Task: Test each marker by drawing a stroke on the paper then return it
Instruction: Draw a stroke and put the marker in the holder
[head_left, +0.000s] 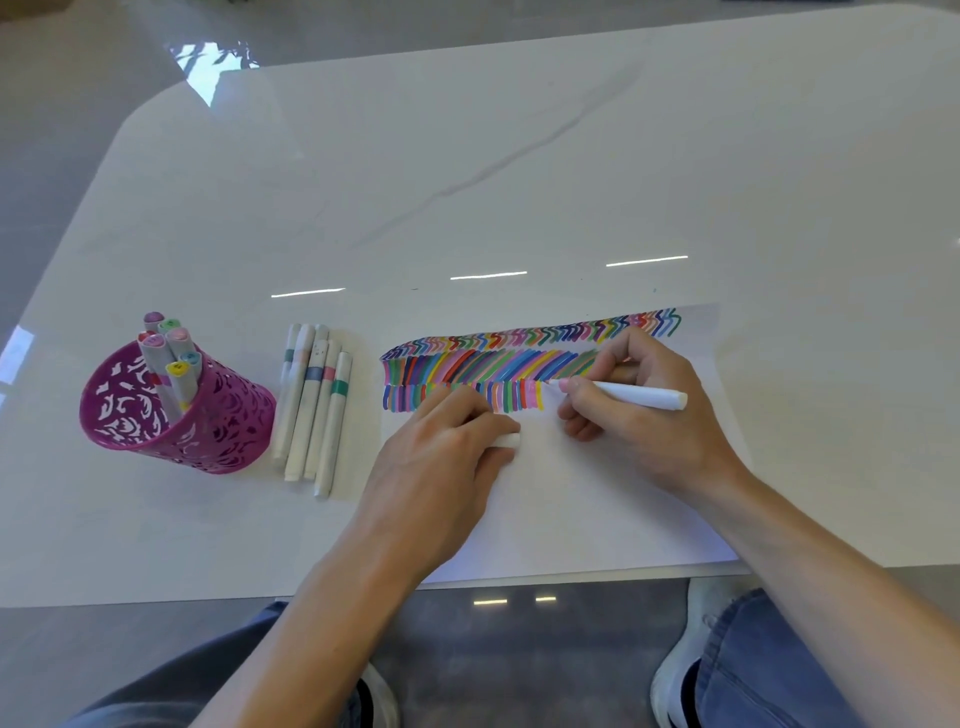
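Observation:
A white sheet of paper (587, 499) lies on the table, its upper part filled with rows of coloured strokes (498, 364). My right hand (639, 410) grips a white marker (639, 396), its pink tip touching the paper at the right end of the lowest row. My left hand (447, 441) rests on the paper with its fingers curled round a white marker cap (506, 440). Several capped markers (311, 410) lie side by side left of the paper. Further left, a magenta cut-out pen cup (208, 421) holds several more markers (171, 353).
The white marble table (467, 171) stretches far beyond the paper. Its front edge (208, 597) runs just below the sheet. Under it I see my legs in jeans and white shoes (691, 670) on a grey floor.

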